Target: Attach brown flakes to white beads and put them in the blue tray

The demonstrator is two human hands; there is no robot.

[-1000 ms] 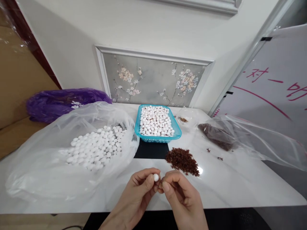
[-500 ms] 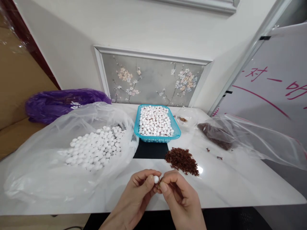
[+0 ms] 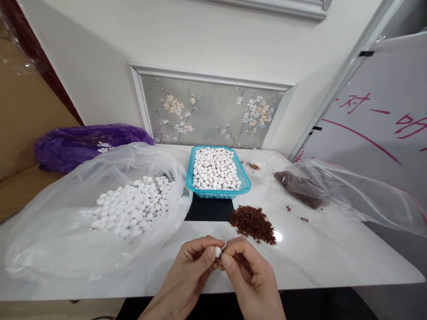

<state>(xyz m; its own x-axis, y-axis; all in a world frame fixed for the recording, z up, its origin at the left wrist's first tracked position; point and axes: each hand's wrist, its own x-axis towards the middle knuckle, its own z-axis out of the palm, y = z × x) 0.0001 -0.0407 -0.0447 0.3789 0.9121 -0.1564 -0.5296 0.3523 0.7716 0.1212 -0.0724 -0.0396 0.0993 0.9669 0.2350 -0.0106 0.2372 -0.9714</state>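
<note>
My left hand (image 3: 193,266) pinches a small white ball (image 3: 218,251) between thumb and forefinger near the table's front edge. My right hand (image 3: 250,275) is pinched against that ball from the right; what its fingertips hold is too small to name. Just beyond the hands lies a pile of dark red-brown bits (image 3: 252,218). A turquoise basket (image 3: 217,192) full of white balls stands at the middle back. To the left, a clear plastic bag (image 3: 66,240) holds several more white balls (image 3: 133,206).
A white marble table (image 3: 316,258) carries everything. A second clear bag (image 3: 350,195) with brown bits lies at the right. A purple bag (image 3: 76,144) sits at back left, a floral panel (image 3: 213,111) leans on the wall, and a whiteboard (image 3: 376,120) stands right.
Both hands have sunk slightly toward me and the right fingertips have closed tighter on the white ball. Nothing else on the table has moved.
</note>
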